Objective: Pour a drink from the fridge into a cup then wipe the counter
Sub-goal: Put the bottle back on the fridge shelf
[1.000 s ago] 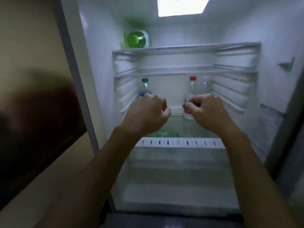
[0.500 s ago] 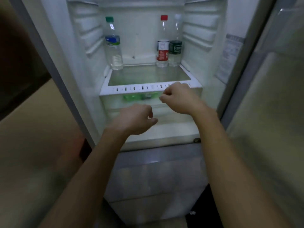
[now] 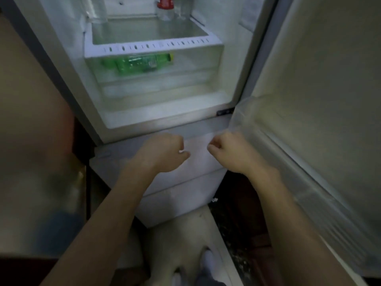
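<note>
The fridge (image 3: pixel 165 118) stands open in front of me. A green bottle (image 3: pixel 140 62) lies on its side in the clear drawer under the glass shelf (image 3: pixel 152 45). At the top edge, the base of a red-labelled bottle (image 3: pixel 165 3) and a clear bottle (image 3: pixel 183 7) stand on that shelf. My left hand (image 3: pixel 162 153) and my right hand (image 3: pixel 231 151) hang as loose fists, holding nothing, in front of the lower freezer door, below the fridge opening.
The open fridge door (image 3: pixel 309 100) fills the right side. A tan cabinet or wall (image 3: pixel 31 120) is on the left. The pale floor (image 3: pixel 185 234) and my foot (image 3: pixel 208 263) show below.
My view has tilted downward, so the fridge shelves have slid up the frame. Both fists now sit lower, in front of the freezer door instead of the shelf.
</note>
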The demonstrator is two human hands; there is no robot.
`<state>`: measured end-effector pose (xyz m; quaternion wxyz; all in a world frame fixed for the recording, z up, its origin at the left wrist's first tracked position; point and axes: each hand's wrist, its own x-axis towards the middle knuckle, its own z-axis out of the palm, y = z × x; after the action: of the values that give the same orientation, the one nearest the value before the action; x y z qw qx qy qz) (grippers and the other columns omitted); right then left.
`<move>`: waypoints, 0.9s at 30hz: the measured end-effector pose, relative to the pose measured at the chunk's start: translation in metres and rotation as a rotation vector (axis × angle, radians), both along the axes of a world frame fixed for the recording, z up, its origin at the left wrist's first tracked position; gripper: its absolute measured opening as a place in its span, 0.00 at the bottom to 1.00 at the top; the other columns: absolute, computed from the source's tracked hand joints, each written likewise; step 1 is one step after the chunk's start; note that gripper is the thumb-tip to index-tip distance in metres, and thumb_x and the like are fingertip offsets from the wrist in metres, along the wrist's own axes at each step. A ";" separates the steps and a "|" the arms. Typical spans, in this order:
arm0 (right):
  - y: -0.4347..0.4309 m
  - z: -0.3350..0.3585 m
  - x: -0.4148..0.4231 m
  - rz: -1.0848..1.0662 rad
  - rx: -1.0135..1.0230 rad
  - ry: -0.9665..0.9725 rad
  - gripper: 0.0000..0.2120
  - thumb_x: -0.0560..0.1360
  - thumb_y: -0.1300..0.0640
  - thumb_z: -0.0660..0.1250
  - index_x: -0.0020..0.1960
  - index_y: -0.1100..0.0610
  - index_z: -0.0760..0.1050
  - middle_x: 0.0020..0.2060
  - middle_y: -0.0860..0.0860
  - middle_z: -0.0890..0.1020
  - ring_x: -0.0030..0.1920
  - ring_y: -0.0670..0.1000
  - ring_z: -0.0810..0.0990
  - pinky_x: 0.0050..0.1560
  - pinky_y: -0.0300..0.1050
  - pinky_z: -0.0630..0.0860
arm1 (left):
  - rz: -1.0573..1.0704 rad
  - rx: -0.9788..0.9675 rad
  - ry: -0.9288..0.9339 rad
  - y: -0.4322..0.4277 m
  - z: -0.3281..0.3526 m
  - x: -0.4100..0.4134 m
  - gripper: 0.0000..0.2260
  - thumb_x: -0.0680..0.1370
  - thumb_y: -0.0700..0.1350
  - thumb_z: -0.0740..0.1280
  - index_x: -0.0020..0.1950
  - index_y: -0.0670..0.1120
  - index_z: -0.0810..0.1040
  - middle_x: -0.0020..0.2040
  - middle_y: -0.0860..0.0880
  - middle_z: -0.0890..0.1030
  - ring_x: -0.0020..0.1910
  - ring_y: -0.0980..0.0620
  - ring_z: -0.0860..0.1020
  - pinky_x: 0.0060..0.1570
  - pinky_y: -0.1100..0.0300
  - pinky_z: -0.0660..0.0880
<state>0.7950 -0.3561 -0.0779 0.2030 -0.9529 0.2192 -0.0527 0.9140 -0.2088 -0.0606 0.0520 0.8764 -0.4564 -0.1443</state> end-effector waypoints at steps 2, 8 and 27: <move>0.006 -0.011 -0.029 -0.016 0.008 0.048 0.17 0.77 0.55 0.61 0.35 0.65 0.75 0.32 0.58 0.80 0.34 0.56 0.77 0.35 0.51 0.73 | -0.053 0.031 0.022 -0.001 -0.013 -0.017 0.18 0.81 0.56 0.60 0.61 0.44 0.75 0.55 0.45 0.80 0.57 0.45 0.76 0.52 0.54 0.74; 0.011 -0.042 -0.114 -0.125 0.057 0.060 0.16 0.78 0.58 0.61 0.39 0.69 0.76 0.34 0.58 0.81 0.35 0.57 0.79 0.35 0.53 0.73 | -0.192 0.059 0.061 -0.008 -0.041 -0.069 0.18 0.81 0.57 0.60 0.60 0.43 0.75 0.55 0.45 0.78 0.54 0.45 0.75 0.52 0.53 0.74; 0.086 -0.084 -0.468 -0.688 0.177 0.094 0.12 0.76 0.51 0.61 0.47 0.56 0.81 0.47 0.55 0.84 0.50 0.57 0.81 0.51 0.52 0.77 | -0.661 -0.061 0.103 0.000 -0.060 -0.374 0.12 0.80 0.54 0.62 0.56 0.48 0.77 0.48 0.51 0.79 0.48 0.49 0.78 0.48 0.50 0.77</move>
<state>0.3269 -0.2703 -0.1622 0.2448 -0.8035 0.5399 -0.0550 0.5402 -0.2092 -0.1206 0.0514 0.6706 -0.7169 -0.1837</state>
